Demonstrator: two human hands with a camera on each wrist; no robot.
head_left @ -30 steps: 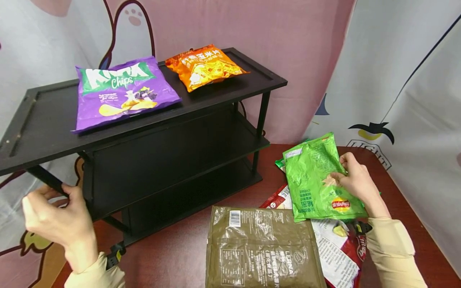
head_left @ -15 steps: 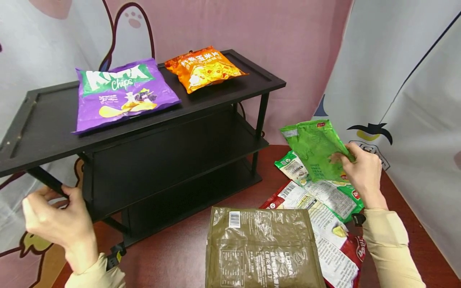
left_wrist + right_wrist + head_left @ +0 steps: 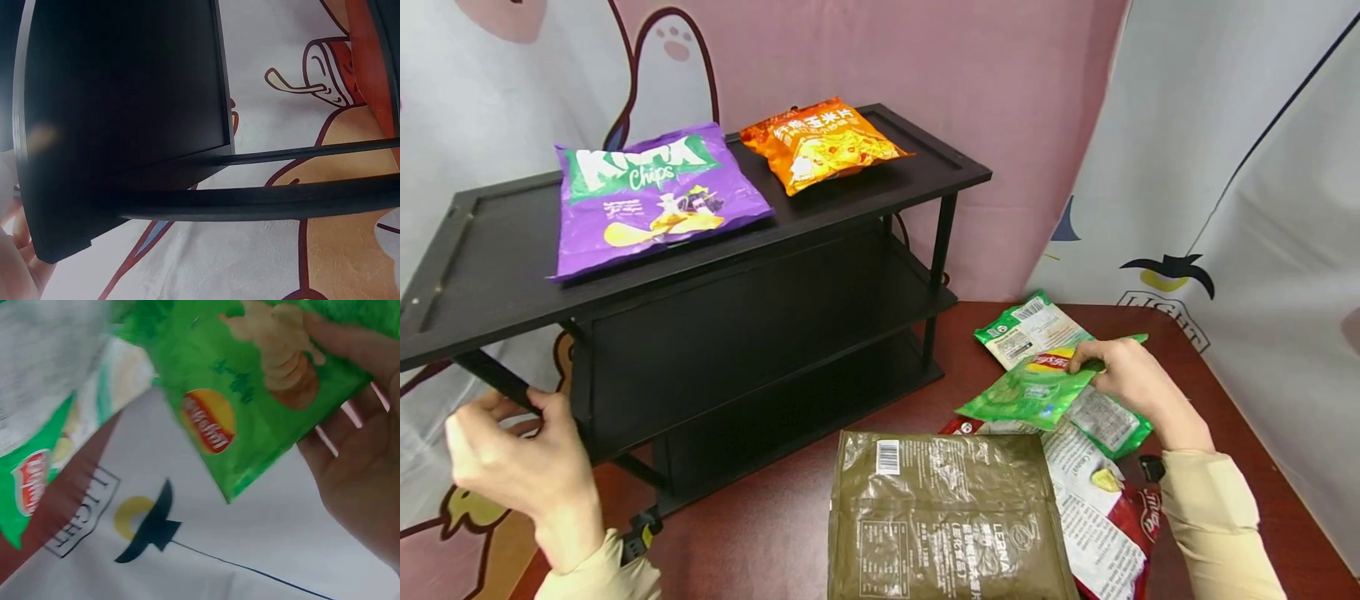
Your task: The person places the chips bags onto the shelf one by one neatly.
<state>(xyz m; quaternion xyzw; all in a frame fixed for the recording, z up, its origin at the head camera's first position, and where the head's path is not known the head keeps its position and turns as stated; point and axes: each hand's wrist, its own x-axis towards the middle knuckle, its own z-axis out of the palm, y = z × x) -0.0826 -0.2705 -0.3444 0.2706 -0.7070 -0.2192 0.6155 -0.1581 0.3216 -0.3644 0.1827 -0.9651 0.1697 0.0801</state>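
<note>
The right hand (image 3: 1135, 379) pinches a bright green snack bag (image 3: 1026, 393) near one edge. In the right wrist view the thumb lies over the printed front, with fingers behind the bag. In the head view the green bag tilts out to the left of that hand, its far end hanging free of the fingers. It sits over a green-and-white bag (image 3: 1037, 325) and the upper part of a red-and-white bag (image 3: 1097, 517), partly hiding both; whether it touches them I cannot tell. The green bag is well apart from the left hand (image 3: 523, 454), with much of the black rack (image 3: 737, 325) between them.

The left hand grips the rack at its near left side, under the top shelf, thumb on a post. The left wrist view shows only a little of that hand, beside a dark corner.

On the top shelf lie a purple chip bag (image 3: 655, 200) and, to its right, an orange bag (image 3: 823, 146). A brown bag (image 3: 951, 517) lies flat on the worktop (image 3: 760, 533) in front of the rack, overlapping the red-and-white bag.
</note>
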